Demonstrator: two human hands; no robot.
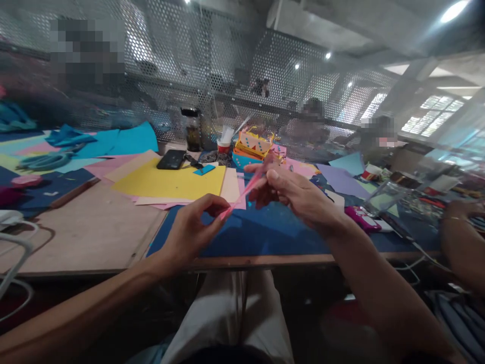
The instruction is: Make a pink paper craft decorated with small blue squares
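Both hands hold a thin pink paper strip (242, 194) above the blue mat (265, 235). My left hand (195, 225) pinches its lower end between thumb and fingers. My right hand (291, 194) grips the upper end, fingers curled around it. The strip runs diagonally up to the right and is blurred by motion. A yellow paper sheet (170, 183) lies on the table just behind the hands.
A black phone (171, 160), dark jar (192, 130), red cup (223, 146) and an orange-and-blue paper box (253, 146) stand behind. Blue and pink sheets lie at the left, scissors (43, 161) too. Another person's arm (460, 237) rests at the right. A mesh screen backs the table.
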